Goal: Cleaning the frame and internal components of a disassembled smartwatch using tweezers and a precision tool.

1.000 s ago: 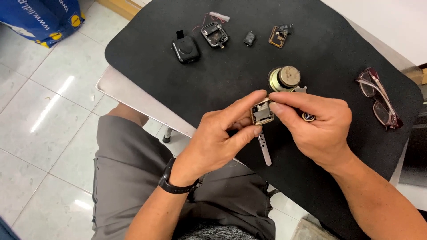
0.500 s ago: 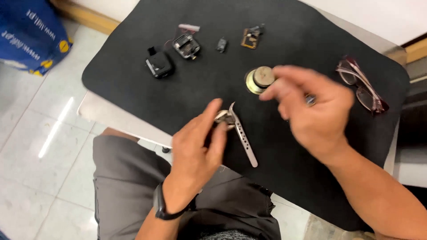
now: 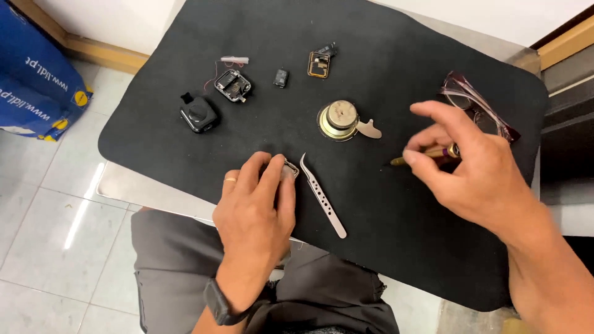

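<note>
So, a black work mat is covering most of the table, whose bare pale edge is showing at the near left. A blue bag is sitting on the tiled floor at far left.

Right hand is hovering over the mat's right side, thumb and index finger pinching a thin gold-coloured tool with a dark tip; the tip is pointing left, the other fingers are spread and raised. It is grasping that tool and nothing else.

Left hand is lying palm-down at the near edge of the mat, fingers pressing on a small square metal-framed part. Only a corner of that part is peeking out past the fingertips, so it is pinned to the mat under the fingers rather than lifted. A ring is showing on one finger, a dark watch on the wrist.

Steel tweezers are lying just beside that part to its right, tips pointing away from the person, not touched.

Glasses are resting folded at the far right, partly behind the right hand.

A round brass-coloured speaker is sitting mid-mat, with a small flat metal piece touching its right side.

Along the far edge: a black housing, an opened module with red wires, a tiny black block, a small orange-framed board.
</note>
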